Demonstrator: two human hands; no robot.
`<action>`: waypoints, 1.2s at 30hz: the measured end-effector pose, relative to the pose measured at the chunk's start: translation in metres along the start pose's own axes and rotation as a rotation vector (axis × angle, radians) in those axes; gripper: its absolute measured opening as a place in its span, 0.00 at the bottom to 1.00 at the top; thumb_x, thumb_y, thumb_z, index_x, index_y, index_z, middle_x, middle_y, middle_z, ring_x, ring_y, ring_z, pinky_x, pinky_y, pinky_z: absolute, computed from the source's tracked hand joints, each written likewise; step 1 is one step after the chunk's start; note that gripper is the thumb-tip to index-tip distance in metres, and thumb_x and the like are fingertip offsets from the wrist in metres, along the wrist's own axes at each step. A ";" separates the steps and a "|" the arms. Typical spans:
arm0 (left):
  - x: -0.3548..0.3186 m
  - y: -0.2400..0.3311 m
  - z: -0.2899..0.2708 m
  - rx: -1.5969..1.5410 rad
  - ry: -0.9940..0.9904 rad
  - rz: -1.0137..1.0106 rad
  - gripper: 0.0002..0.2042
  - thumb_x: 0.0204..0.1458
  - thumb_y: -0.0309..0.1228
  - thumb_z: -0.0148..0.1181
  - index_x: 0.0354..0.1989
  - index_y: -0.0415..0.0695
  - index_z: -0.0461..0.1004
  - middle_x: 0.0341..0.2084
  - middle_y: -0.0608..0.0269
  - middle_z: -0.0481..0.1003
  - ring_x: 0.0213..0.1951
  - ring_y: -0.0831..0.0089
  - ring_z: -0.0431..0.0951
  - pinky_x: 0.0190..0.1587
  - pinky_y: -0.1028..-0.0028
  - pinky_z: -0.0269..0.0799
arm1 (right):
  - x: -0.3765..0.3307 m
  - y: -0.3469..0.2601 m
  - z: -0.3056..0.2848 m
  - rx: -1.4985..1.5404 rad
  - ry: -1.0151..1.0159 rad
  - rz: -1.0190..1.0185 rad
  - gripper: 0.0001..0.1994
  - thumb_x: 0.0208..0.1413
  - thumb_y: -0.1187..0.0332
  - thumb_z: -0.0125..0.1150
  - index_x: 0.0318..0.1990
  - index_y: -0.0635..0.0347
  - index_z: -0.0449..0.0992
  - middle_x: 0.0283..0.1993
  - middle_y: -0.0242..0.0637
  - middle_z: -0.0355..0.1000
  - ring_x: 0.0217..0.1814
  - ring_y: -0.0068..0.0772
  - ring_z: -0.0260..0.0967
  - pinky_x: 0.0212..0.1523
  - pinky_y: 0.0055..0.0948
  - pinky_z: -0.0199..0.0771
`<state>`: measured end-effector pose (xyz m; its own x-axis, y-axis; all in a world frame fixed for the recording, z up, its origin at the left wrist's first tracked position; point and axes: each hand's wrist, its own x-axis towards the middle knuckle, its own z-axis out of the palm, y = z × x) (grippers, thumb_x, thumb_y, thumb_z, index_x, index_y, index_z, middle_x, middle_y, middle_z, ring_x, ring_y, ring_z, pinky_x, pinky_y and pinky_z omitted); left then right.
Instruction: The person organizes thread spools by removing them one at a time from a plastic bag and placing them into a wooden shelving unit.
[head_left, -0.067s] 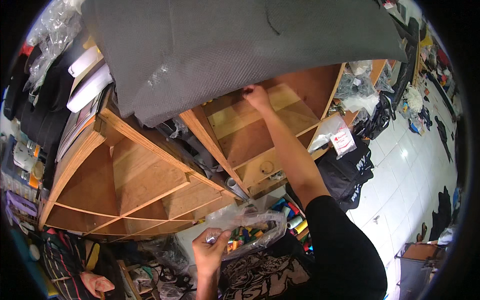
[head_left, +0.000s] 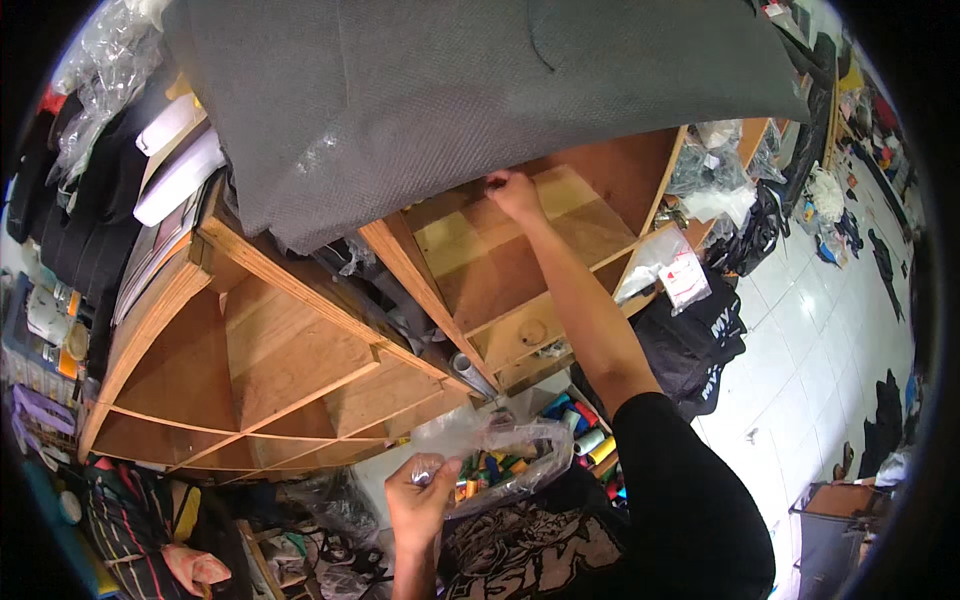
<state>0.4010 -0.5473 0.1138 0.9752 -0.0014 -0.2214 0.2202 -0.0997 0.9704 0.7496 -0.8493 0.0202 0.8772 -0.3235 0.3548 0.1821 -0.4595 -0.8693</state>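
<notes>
A clear plastic bag [head_left: 548, 470] hangs with its mouth spread, and small colourful thread spools [head_left: 490, 468] show inside it. My left hand [head_left: 418, 500] is closed on the bag's gathered left rim. My right arm stretches up into an open wooden compartment [head_left: 530, 255], just under the edge of a dark grey textured sheet [head_left: 480, 90]. There my right hand [head_left: 514, 193] has its fingers curled together at the sheet's edge. Something small and dark may be at the fingertips, but I cannot make it out.
Left of the compartment stands a wooden cabinet with divided bays [head_left: 300, 345]. Larger thread spools [head_left: 592, 442] lie in a box behind the bag. Black bags [head_left: 700, 345] and a small white packet [head_left: 684, 280] are to the right, beside the white tiled floor [head_left: 770, 400].
</notes>
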 end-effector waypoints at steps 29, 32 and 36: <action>-0.009 0.022 0.017 0.075 -0.240 0.057 0.12 0.56 0.31 0.48 0.22 0.39 0.66 0.12 0.73 0.60 0.15 0.87 0.57 0.15 0.83 0.50 | -0.422 -0.050 0.069 -0.237 -1.469 -0.029 0.14 0.46 0.67 0.54 0.43 0.57 0.73 0.37 0.44 0.73 0.44 0.45 0.70 0.45 0.39 0.67; -0.010 0.019 0.021 0.048 -0.242 0.060 0.12 0.56 0.31 0.48 0.22 0.39 0.66 0.12 0.73 0.60 0.14 0.88 0.57 0.15 0.82 0.50 | -0.433 -0.047 0.071 -0.189 -1.461 -0.061 0.14 0.46 0.68 0.55 0.42 0.57 0.73 0.37 0.44 0.73 0.44 0.45 0.70 0.45 0.38 0.67; -0.004 0.001 0.020 0.069 -0.232 0.214 0.12 0.57 0.32 0.48 0.22 0.39 0.66 0.11 0.74 0.58 0.12 0.88 0.54 0.13 0.82 0.48 | -0.443 -0.047 0.067 -0.158 -1.479 -0.092 0.14 0.46 0.68 0.55 0.42 0.57 0.74 0.37 0.44 0.73 0.44 0.44 0.70 0.45 0.38 0.67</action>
<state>0.3970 -0.5676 0.1133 0.9660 -0.2561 -0.0367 0.0005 -0.1401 0.9901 0.3821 -0.6287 -0.1193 0.5285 0.7775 -0.3409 0.2968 -0.5454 -0.7839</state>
